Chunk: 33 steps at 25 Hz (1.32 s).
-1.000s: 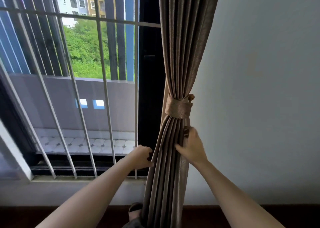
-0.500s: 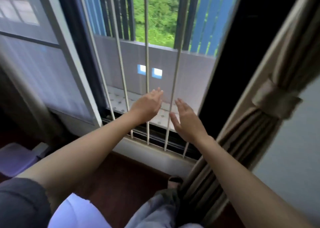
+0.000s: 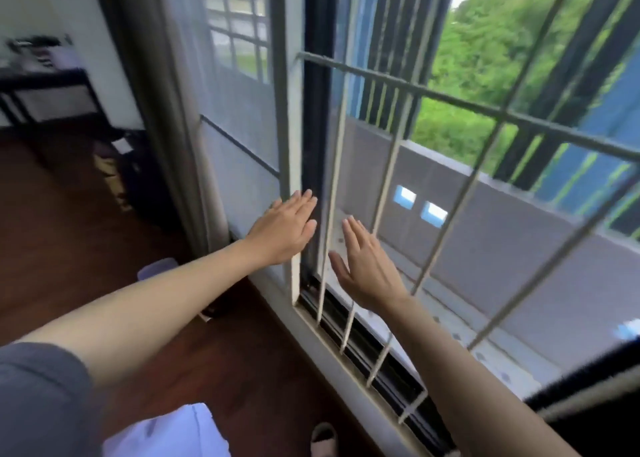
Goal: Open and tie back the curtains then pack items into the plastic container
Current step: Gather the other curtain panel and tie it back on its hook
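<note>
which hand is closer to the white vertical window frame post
Left. The left hand has its fingertips right at the white frame post; the right hand is further right, in front of the window bars.

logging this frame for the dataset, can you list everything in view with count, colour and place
window grille: one, white bars, right half, in front of the glass
sliding window frame: one, white and black, centre
sheer curtain: one, pale grey, left of the frame
balcony wall: one, grey with two small light openings, outside
trees: green, beyond the balcony railing
floor: dark brown wood, left and bottom
table: one, dark, far left, blurred items on top
lilac object: one, on the floor above the left forearm
slipper: one, pale, bottom centre
left hand: open, flat, at the window frame
right hand: open, in front of the grille bars
</note>
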### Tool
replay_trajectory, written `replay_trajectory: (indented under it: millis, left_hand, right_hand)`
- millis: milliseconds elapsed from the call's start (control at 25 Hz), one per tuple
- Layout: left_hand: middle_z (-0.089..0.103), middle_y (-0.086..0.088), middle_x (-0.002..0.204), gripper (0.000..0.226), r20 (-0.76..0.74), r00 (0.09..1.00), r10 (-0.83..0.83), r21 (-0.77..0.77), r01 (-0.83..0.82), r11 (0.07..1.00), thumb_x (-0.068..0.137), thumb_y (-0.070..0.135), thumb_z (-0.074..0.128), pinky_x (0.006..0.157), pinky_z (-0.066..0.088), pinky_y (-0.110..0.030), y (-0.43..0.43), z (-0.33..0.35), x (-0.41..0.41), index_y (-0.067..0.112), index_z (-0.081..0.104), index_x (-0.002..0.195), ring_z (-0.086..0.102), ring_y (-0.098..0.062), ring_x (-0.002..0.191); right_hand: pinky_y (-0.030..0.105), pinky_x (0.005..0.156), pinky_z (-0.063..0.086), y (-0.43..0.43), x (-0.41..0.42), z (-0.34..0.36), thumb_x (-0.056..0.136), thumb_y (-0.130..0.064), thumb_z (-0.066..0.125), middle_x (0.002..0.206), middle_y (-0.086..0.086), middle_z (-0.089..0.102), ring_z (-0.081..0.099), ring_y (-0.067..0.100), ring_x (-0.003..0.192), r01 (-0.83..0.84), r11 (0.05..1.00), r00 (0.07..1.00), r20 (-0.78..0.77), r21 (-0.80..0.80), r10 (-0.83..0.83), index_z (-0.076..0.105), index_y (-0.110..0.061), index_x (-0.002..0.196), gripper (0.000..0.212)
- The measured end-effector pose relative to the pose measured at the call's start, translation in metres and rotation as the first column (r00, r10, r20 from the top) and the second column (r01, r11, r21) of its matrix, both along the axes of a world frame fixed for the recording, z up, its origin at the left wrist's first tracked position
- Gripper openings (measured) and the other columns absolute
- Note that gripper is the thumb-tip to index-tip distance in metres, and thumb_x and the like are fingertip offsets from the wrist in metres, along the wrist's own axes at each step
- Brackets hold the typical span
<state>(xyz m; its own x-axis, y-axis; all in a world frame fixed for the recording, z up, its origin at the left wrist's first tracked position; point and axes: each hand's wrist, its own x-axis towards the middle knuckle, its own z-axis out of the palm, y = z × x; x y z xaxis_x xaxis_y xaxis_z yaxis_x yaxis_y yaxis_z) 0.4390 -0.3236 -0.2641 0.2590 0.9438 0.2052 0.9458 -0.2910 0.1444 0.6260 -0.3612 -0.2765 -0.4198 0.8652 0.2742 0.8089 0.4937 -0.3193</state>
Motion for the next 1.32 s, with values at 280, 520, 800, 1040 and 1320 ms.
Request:
replay_trajectory:
  millis: [280, 520, 800, 1040, 1320]
  left_hand:
    - [0.022, -0.008, 0.156, 0.063, -0.047, 0.971, 0.234, 0.055, -0.231, 0.971, 0.096, 0.043, 0.014, 0.116, 0.015, -0.037, 0.053, 0.029, -0.153, 0.009, 0.025, 0.147, 0.018, -0.021, 0.145]
    - [0.025, -0.003, 0.156, 0.05, 0.068, 0.881, 0.468, 0.035, -0.471, 0.881, 0.102, 0.032, 0.028, 0.116, 0.012, -0.035, 0.096, 0.047, -0.324, 0.012, 0.027, 0.147, 0.017, -0.017, 0.145]
    - [0.034, -0.009, 0.151, 0.049, 0.203, 0.745, 0.636, -0.008, -0.648, 0.762, 0.102, 0.032, 0.029, 0.115, 0.018, -0.036, 0.143, 0.051, -0.464, 0.009, 0.032, 0.145, 0.026, -0.022, 0.142]
    - [0.038, -0.01, 0.149, 0.049, 0.294, 0.749, 0.594, 0.017, -0.625, 0.781, 0.101, 0.033, 0.032, 0.111, 0.024, -0.03, 0.251, 0.05, -0.575, 0.008, 0.035, 0.144, 0.032, -0.022, 0.139]
    - [0.047, -0.011, 0.143, 0.039, 0.33, 0.835, 0.441, 0.043, -0.48, 0.876, 0.097, 0.026, 0.047, 0.107, 0.031, -0.028, 0.396, 0.043, -0.682, 0.01, 0.053, 0.132, 0.043, -0.024, 0.132]
  right_hand:
    - [0.024, 0.115, 0.006, 0.108, -0.147, 0.028, 0.098, -0.03, 0.039, 0.157, 0.012, 0.017, 0.016, 0.022, 0.145, -0.298, 0.952, 0.954, -0.008, 0.067, 0.3, 0.015, -0.005, 0.149, 0.062]
    - [0.029, 0.117, 0.012, 0.197, -0.32, 0.02, 0.096, -0.028, 0.044, 0.158, 0.013, 0.015, 0.017, 0.026, 0.145, -0.457, 0.889, 0.889, -0.014, -0.002, 0.457, 0.013, -0.006, 0.149, 0.065]
    - [0.034, 0.118, 0.01, 0.257, -0.478, 0.007, 0.092, -0.032, 0.051, 0.158, 0.013, 0.011, 0.009, 0.025, 0.146, -0.508, 0.861, 0.861, -0.048, -0.033, 0.506, 0.008, -0.007, 0.15, 0.076]
    - [0.037, 0.118, 0.008, 0.33, -0.604, -0.014, 0.092, -0.032, 0.051, 0.158, 0.017, 0.005, 0.005, 0.03, 0.146, -0.466, 0.883, 0.884, -0.068, -0.061, 0.462, 0.005, -0.004, 0.149, 0.078]
    - [0.039, 0.119, 0.013, 0.408, -0.726, -0.035, 0.093, -0.042, 0.045, 0.158, 0.015, -0.005, 0.003, 0.032, 0.146, -0.27, 0.929, 0.963, -0.09, -0.253, 0.256, -0.003, -0.012, 0.15, 0.081]
